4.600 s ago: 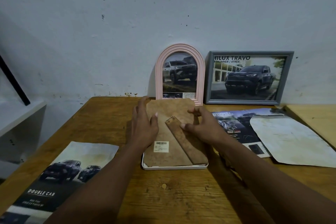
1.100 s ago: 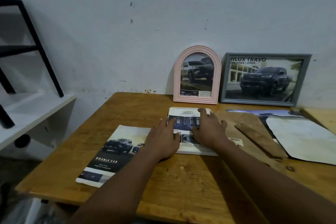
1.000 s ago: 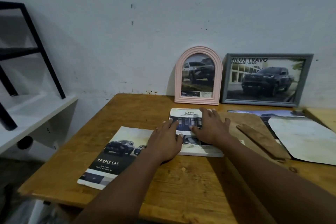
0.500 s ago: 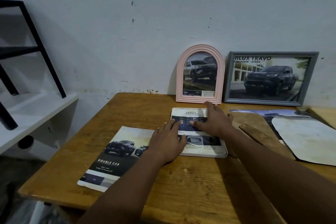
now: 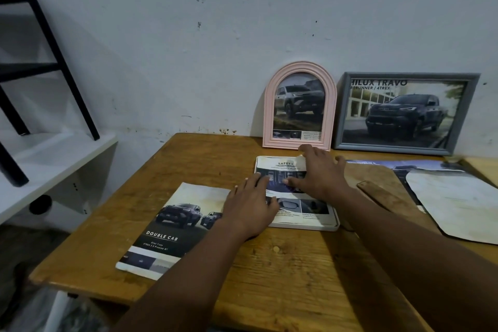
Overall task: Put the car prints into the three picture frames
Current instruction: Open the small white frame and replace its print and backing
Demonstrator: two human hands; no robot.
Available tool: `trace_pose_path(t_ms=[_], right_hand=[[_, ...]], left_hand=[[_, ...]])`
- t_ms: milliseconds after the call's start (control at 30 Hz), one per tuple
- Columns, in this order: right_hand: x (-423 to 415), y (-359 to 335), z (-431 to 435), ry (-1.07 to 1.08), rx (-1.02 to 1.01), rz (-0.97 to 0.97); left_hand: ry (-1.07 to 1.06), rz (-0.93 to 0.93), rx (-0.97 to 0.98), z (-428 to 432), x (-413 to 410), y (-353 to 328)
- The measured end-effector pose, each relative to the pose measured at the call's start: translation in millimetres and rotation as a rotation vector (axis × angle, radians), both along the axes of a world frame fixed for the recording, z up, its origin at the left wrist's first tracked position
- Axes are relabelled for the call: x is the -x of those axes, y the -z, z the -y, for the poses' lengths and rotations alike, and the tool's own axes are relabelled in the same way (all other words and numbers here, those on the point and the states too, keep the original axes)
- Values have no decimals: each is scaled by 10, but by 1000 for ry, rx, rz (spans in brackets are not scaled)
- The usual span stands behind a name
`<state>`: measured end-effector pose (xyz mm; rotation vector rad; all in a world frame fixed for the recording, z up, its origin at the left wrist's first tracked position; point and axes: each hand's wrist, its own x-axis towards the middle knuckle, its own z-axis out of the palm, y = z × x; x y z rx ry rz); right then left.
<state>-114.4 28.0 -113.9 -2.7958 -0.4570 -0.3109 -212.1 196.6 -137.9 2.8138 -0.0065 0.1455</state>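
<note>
Flat and spread, the left hand (image 5: 250,206) and right hand (image 5: 319,178) pressed the safety print (image 5: 310,209) down into the white frame (image 5: 333,228) lying on the table (image 5: 283,264), pinching nothing. Seating it well likely meant smoothing toward the corners so every edge sat inside the rim.
</note>
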Motion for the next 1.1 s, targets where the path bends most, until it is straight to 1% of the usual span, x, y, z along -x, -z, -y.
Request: trace_pose_path(t_ms=[33,133,233,333,367,433,533,600,667,767,833,900,1000,1100], right_hand=[[15,-16,-23,-21,-44,3],[60,-104,-87,-62,-273,8],[89,-237,-90,-103,-450,111],[100,-423,-42,-169,-633,224],[115,-510,-19,-178,-694,256],[134,-694,53,-177,-792,315],[116,-941,251,-150,-944,323],[55,-1044,480,-103,-1017,299],[-15,-1091,787,-33,-1033,308],[-49,-1100,1338,109,-1004,328],[-59,-1075,1735,203,-974,320],[-62,-1014,2103,278,-935,275],[-83,-793,2496,358,-918,175],[-125,-516,2637,408,-908,123]], left_hand=[[-1,1,7,0,-3,4],[-5,11,14,-11,-15,39],[5,44,-38,-34,-10,36],[38,158,-114,-60,6,-17],[50,212,-108,-66,8,-44],[71,317,1,-58,18,-136],[78,417,289,6,-24,-327],[78,483,345,131,-93,-453],[110,533,418,370,-169,-558],[176,535,604,917,-252,-667],[205,512,658,1316,-324,-700],[211,432,674,1665,-399,-685],[196,326,569,1948,-499,-580],[175,210,335,1948,-539,-498]])
